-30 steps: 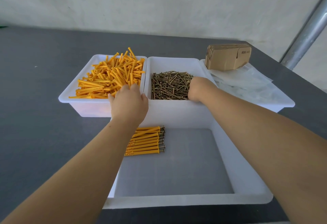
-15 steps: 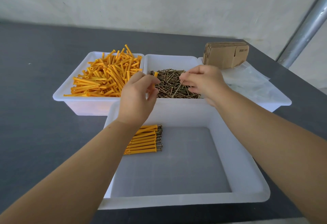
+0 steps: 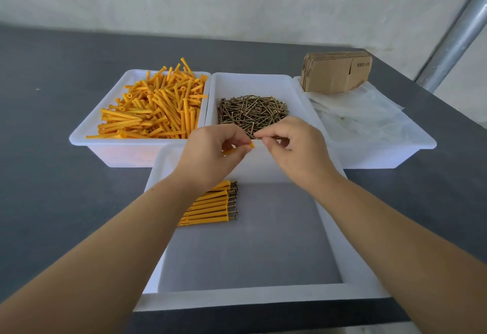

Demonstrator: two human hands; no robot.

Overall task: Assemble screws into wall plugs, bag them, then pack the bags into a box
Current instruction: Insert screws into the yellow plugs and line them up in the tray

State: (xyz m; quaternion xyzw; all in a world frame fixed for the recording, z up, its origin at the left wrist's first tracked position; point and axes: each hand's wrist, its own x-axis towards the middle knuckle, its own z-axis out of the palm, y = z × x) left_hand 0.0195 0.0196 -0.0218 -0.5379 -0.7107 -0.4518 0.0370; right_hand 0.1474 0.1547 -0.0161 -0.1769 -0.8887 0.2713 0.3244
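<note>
Pointing rightward, wall plug (image 3: 252, 145) meets screw (image 3: 263, 137).

Packing workstation — bulk orange wall plugs (image 3: 155, 107) at 11 o'clock, loose screws (image 3: 253, 112) at 12, flat cartons (image 3: 336, 71) at 1 — small-parts assembly bench.

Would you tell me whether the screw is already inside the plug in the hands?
Not yet. The screw in the right hand is only at the open end of the orange plug held by the left hand.
</note>
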